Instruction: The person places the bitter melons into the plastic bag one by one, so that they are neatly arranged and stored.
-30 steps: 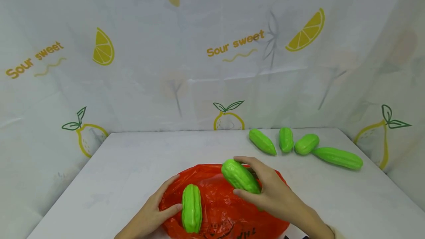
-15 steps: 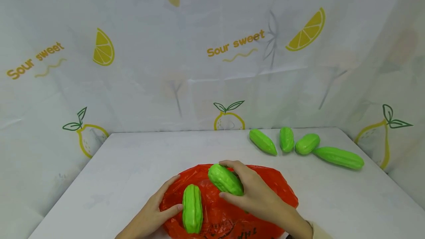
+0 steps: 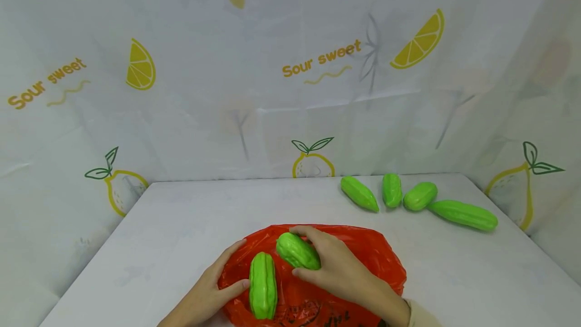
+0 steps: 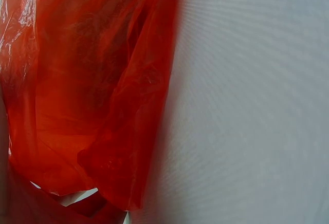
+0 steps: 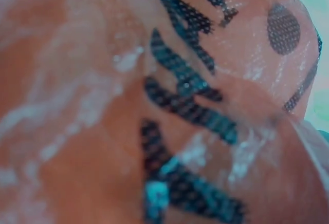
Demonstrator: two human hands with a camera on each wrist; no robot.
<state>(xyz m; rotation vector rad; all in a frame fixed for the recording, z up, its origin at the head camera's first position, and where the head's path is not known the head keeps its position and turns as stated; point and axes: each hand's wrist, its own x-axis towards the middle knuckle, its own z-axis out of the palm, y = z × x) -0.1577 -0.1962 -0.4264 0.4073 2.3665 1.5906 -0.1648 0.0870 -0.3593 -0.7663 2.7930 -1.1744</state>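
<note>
My right hand [image 3: 338, 266] grips a green ridged bitter melon [image 3: 296, 251] over the mouth of a red plastic bag [image 3: 363, 251], with the melon's right end hidden by the hand. A second bitter melon [image 3: 263, 286] lies upright in this view at the bag's left side. My left hand [image 3: 210, 284] holds the bag's left rim, its thumb reaching across to the second melon's edge. The left wrist view shows the red bag wall [image 4: 103, 90] beside the white tabletop. Bag film with dark printed letters [image 5: 190, 90] fills the right wrist view.
Several more green melons lie at the back right: a pointed one [image 3: 359, 193], two short ones, one being [image 3: 392, 191] upright in view, and a long one [image 3: 464, 215]. A white cloth printed with lemons [image 3: 313, 163] hangs behind the white table [image 3: 159, 226].
My right hand has moved left and slightly down with its bitter melon, toward the melon on the left side of the bag. The left hand has stayed in place.
</note>
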